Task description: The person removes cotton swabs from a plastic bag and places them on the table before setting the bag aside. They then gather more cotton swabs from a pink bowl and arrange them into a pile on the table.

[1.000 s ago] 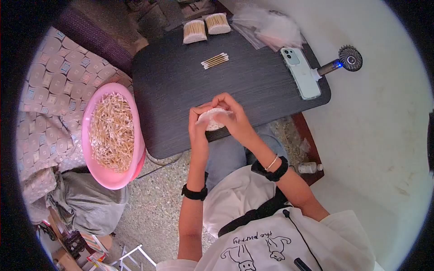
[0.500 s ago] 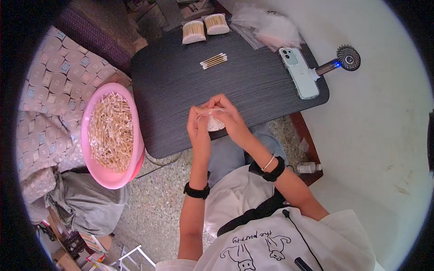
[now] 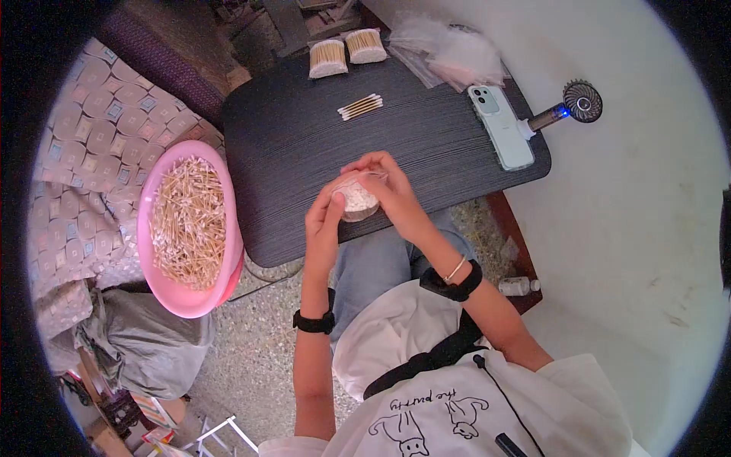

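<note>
Near the front edge of the dark table, a clear bag of cotton swabs [image 3: 361, 199] is held between both hands, its white cotton tips facing up. My left hand [image 3: 325, 215] grips the bag's left side, with the thumb against the swabs. Fingers of my right hand [image 3: 388, 186] are bent over the top and right side of the bag, at the plastic opening. Farther back on the table lie several loose swabs [image 3: 360, 107].
Two packed swab bundles [image 3: 328, 59] sit at the back of the table [image 3: 289, 137]. Plastic bags [image 3: 464, 55], a phone [image 3: 502, 128] and a small fan [image 3: 582, 101] are on the right. A pink basin [image 3: 173, 289] full of swabs stands left.
The bag has tilted and more of its swab tips and side now show between my hands. My left hand has shifted slightly left and down, and my right hand slightly right.
</note>
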Tool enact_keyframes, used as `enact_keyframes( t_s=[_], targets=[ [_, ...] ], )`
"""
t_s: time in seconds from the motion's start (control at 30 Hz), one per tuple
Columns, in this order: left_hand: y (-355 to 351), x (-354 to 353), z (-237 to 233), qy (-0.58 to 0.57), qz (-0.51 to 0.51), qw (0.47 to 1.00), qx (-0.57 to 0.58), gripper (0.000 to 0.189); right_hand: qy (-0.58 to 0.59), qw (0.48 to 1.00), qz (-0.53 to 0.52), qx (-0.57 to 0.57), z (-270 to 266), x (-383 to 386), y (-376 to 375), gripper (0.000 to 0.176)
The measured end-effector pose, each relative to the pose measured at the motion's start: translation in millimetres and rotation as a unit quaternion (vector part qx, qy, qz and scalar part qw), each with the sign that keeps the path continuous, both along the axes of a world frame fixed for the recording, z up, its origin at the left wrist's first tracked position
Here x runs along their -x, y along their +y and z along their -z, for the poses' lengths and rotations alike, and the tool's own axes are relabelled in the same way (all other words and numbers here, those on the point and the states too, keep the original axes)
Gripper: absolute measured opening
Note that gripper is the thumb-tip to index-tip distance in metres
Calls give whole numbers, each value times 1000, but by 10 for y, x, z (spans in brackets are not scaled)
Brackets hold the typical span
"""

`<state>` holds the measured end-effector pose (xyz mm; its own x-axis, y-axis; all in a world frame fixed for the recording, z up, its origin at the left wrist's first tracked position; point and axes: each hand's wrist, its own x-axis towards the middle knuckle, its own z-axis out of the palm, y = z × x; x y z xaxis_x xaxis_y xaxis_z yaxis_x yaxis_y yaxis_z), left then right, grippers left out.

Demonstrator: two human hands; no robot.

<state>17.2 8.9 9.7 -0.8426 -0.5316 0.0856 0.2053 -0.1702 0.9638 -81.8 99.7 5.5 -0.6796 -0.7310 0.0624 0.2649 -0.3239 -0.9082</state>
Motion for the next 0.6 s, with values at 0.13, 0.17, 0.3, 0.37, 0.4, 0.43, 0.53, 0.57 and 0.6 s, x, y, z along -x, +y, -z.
enact_keyframes(
  t_s=[0.13, 0.17, 0.3, 0.37, 0.4, 0.43, 0.53, 0.57, 0.6],
  targets=[
    [-12, 41, -54, -30, -16, 998, 56, 30, -5, 998, -58, -13, -5, 63, 61, 28],
    [-1, 46, -69, -36, -20, 997, 70, 30, 5, 998, -53, -17, 1, 67, 71, 29],
    [-60, 17, -39, -35, -31, 995, 92, 30, 40, 998, -44, -8, -48, 58, 78, 34],
    [-119, 20, 160, -45, -50, 996, 56, 32, 57, 997, -49, 3, -39, 49, 74, 35],
    [-114, 31, 170, -27, -47, 998, -5, 32, 66, 996, -54, 7, -12, 45, 76, 35],
    [-101, 47, 177, -9, -44, 997, -66, 32, 75, 995, -59, 11, 13, 46, 79, 35],
    [-67, 77, 117, -33, -38, 998, -41, 32, 51, 996, -54, -40, 55, 130, 89, 32],
    [-65, 82, 96, -53, -37, 998, 2, 32, 45, 996, -58, -42, 63, 153, 100, 31],
    [-72, 90, 102, -50, -35, 998, -1, 32, 40, 996, -61, -45, 41, 172, 106, 30]
  ],
)
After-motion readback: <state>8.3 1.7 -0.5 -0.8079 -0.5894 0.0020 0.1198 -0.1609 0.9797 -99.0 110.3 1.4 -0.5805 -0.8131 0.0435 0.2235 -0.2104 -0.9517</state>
